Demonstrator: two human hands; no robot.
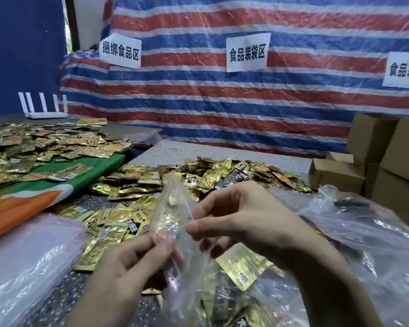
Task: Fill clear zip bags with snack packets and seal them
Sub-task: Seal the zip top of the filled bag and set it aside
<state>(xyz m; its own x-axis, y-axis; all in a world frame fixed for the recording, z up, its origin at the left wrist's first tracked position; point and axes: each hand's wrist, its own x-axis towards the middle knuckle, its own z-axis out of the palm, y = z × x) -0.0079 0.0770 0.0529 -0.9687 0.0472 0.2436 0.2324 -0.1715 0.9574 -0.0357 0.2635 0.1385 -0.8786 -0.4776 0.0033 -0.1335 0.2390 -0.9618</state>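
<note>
My left hand (132,263) and right hand (241,223) each pinch the light, slippery clear zip bag (170,201) at its stiffer zip strip, probably the surest hold, though blur hides the seal.

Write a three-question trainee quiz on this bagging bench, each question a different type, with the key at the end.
1. True or false: the left hand and the right hand both pinch the clear zip bag with their fingers.
2. Multiple choice: what is stacked at the far right of the table? A. cardboard boxes B. plastic crates C. metal tins
3. Fill the blank: the loose snack packets heaped behind the bag are mostly ___ in colour.

Key: 1 true; 2 A; 3 gold.
</note>
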